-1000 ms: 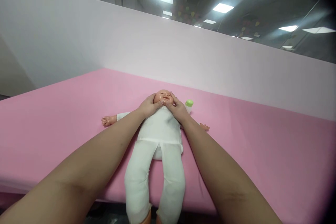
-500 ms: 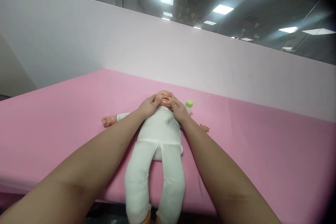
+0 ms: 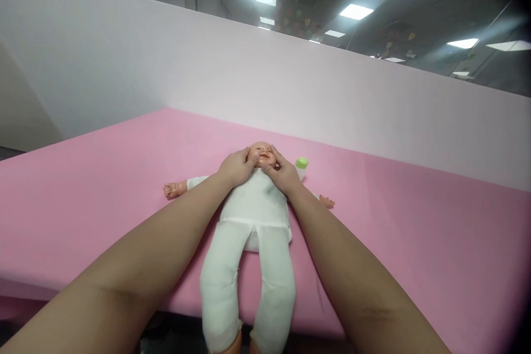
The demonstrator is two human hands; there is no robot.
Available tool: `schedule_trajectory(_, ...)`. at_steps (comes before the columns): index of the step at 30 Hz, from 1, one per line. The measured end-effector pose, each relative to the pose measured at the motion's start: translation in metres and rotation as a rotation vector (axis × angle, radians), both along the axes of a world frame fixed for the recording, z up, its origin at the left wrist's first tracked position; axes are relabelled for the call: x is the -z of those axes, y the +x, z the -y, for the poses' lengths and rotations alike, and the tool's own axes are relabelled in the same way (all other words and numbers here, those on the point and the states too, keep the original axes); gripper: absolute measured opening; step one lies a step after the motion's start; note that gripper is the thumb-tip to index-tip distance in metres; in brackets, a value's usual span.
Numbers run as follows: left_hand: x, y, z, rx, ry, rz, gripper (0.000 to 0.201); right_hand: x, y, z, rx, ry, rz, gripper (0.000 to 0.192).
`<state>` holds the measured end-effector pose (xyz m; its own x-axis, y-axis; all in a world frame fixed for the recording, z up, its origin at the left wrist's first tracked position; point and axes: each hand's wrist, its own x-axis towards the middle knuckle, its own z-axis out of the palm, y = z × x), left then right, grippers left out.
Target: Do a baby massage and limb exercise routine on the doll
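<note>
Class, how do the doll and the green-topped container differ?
The doll is far larger than the container. The doll wears white clothing; the container has a green top. The left hand and right hand touch the doll's head; neither hand grips the container. Both appear to rest on the pink covering.

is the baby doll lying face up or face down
Face up: the baby doll shows its mouth between the left hand and right hand.

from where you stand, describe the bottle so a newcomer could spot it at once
Start with the big pink cover and the doll lying face up on it. Just beyond the person's right hand is the bottle, partly hidden. Its bright green top sets it apart from the doll's white clothes.
</note>
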<state>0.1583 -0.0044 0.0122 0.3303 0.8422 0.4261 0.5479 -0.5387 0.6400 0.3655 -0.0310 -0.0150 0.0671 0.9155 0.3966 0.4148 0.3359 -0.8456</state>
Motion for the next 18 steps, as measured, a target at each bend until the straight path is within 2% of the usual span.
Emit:
schedule_trajectory(4, -0.004, -0.0008, 0.0017, -0.066, -0.009, -0.054, 0.068, -0.0036, -0.0006, 0.0042, -0.053, 0.01, -0.023, 0.089)
schedule_trajectory(9, -0.0038, -0.0024, -0.0006, -0.142, -0.071, -0.022, 0.068, -0.0052, -0.0002, 0.0066, -0.094, 0.006, -0.033, 0.09)
schedule_trajectory(12, -0.0019, -0.0036, -0.0013, -0.106, -0.061, -0.022, 0.066, -0.0032, -0.0002, 0.0048, -0.088, 0.004, -0.012, 0.094)
schedule_trajectory(15, -0.0011, -0.0052, -0.0005, -0.015, -0.031, -0.031, 0.065, -0.0016, -0.001, 0.0029, -0.044, -0.017, -0.008, 0.1)
schedule_trajectory(18, -0.0013, -0.0066, 0.0001, 0.03, -0.036, -0.037, 0.064, -0.0015, -0.0014, 0.0022, -0.041, -0.026, -0.023, 0.099)
